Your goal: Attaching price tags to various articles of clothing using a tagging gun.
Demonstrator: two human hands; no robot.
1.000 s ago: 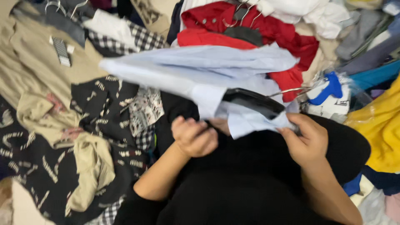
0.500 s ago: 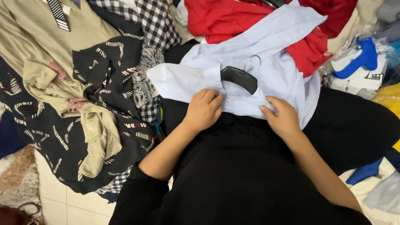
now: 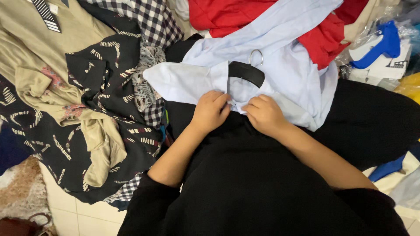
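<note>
A pale tiled floor [image 3: 65, 209] shows at the lower left, with a shaggy brown rug [image 3: 19, 192] at its edge. The rest of the ground is covered by heaped clothing: a beige garment [image 3: 30, 57], a black patterned fabric [image 3: 105, 78], a black-and-white checked cloth [image 3: 148, 17] and red fabric [image 3: 227, 15]. The light is even and soft, casting only faint shadows.

hanger [image 3: 246, 73] mostly hidden inside pale blue shirt [image 3: 288, 74], red garment [image 3: 227, 15] cut off at top edge
</note>
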